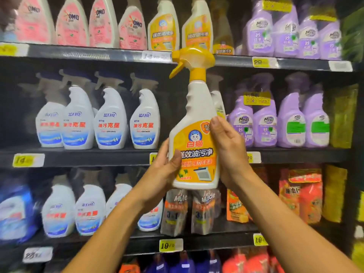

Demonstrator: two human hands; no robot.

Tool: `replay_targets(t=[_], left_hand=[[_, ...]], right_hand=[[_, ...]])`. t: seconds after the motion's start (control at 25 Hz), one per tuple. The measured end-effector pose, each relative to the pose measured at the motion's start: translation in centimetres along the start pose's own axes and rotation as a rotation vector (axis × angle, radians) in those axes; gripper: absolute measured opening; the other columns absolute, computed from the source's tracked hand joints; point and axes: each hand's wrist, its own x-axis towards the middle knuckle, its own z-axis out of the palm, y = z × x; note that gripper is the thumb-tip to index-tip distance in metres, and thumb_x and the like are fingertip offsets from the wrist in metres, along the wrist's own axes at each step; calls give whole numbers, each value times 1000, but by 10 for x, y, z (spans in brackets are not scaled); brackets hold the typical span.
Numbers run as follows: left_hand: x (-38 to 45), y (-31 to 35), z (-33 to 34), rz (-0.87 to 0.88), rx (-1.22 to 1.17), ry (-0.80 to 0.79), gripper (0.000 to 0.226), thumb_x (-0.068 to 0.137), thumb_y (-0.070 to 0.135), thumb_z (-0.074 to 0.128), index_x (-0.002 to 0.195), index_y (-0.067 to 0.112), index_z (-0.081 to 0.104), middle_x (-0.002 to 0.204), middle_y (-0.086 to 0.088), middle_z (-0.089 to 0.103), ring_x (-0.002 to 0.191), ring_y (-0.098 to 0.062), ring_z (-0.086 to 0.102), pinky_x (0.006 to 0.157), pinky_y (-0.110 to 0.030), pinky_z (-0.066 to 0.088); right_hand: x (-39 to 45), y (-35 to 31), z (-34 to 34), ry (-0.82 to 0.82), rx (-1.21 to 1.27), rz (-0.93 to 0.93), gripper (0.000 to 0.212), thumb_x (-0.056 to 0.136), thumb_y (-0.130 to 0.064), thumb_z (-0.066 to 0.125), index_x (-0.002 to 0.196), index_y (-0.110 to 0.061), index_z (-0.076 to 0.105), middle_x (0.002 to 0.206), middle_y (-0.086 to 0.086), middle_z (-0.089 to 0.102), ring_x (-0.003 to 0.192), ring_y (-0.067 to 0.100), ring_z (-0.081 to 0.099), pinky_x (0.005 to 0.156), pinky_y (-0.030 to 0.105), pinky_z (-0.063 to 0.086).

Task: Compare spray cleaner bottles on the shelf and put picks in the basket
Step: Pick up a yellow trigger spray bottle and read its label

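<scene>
Both hands (165, 170) around upright yellow-capped spray bottle (195, 134).

Shop: price-tagged shelves (285, 65) of cleaners

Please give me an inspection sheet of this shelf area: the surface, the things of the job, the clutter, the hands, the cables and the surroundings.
Surface: dark store shelves in several tiers, with yellow and white price tags on the edges.
Job's things: white spray bottle with yellow trigger and orange label, held upright in front of the shelves; no basket seen.
Clutter: nothing seen; stock stands in rows.
Hands: left hand grips the bottle's lower left side; right hand holds its right side.
Cables: nothing seen.
Surroundings: pink bottles on top, white bottles with blue labels in the middle, purple bottles at right, refill pouches lower right.
</scene>
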Motion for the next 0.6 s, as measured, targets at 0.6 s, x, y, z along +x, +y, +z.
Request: replay_targets(t=[0.6], left_hand=[[-196, -76, 24, -293, -106, 389, 48, 84, 32, 67, 129, 22, 55, 125, -8, 68, 109, -24, 68, 79, -35, 58]], right_hand=[[-180, 87, -15, -12, 77, 480, 48, 86, -52, 52, 116, -16, 64, 106, 15, 74, 100, 34, 69, 87, 51, 56]])
